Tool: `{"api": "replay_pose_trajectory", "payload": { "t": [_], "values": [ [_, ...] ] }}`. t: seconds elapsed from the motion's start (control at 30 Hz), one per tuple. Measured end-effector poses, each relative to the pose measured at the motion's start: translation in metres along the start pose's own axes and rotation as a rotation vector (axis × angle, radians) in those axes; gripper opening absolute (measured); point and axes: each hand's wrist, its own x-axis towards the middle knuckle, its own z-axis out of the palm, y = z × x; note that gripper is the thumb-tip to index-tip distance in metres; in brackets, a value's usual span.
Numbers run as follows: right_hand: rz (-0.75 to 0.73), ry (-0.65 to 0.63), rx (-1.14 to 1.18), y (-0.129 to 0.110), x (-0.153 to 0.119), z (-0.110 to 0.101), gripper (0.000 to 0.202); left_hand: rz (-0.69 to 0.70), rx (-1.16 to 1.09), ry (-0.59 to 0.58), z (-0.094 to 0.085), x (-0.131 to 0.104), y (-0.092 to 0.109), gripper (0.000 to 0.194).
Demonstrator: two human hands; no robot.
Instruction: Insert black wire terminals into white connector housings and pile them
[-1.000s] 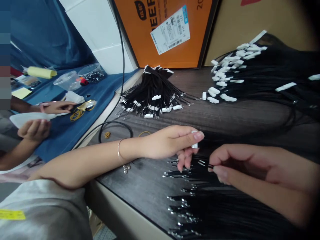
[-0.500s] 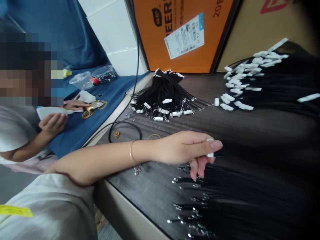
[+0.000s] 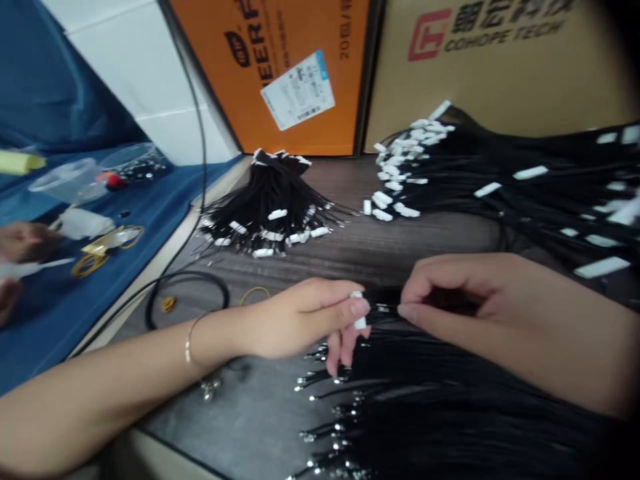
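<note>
My left hand [image 3: 305,320], wearing a bracelet, is closed with the thumb pressed on a small white plastic connector [image 3: 360,323]. From the right, my right hand [image 3: 485,313] pinches a thin black wire [image 3: 384,309] between thumb and forefinger. The wire's metal-tipped end points toward the connector; whether it touches is too small to tell. Below both hands lies a wide spread of loose black wires [image 3: 450,407], their shiny metal terminals toward the left.
A fanned bundle of black wires [image 3: 270,193] with white connectors stands behind. Another connector-tipped wire pile [image 3: 465,160] lies at right, before a brown carton [image 3: 490,87] and an orange carton [image 3: 215,40]. On blue cloth [image 3: 55,320] at left are plastic tubs [image 3: 70,181] and a co-worker's hands [image 3: 25,243].
The view has swung right, so the scene sits further left. My right hand has come into view, pinching a wire near the connector. My left hand keeps its grip.
</note>
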Motion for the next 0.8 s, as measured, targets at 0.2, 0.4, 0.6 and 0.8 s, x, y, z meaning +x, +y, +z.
{"api": "replay_pose_trajectory", "payload": {
  "t": [0.2, 0.4, 0.6, 0.8],
  "values": [
    [0.097, -0.068, 0.131, 0.000, 0.004, 0.001, 0.016, -0.027, 0.029, 0.007, -0.001, 0.000, 0.003, 0.036],
    [-0.005, 0.002, 0.085, 0.005, 0.002, 0.006, 0.017, 0.001, 0.134, -0.018, -0.001, 0.000, 0.003, 0.036],
    [-0.050, 0.093, 0.083, 0.004, 0.001, 0.011, 0.015, 0.049, 0.256, -0.013, 0.000, -0.002, 0.002, 0.035],
    [-0.018, 0.091, 0.091, 0.006, -0.001, 0.011, 0.010, 0.043, 0.249, 0.012, 0.003, -0.002, 0.004, 0.036]
  ]
}}
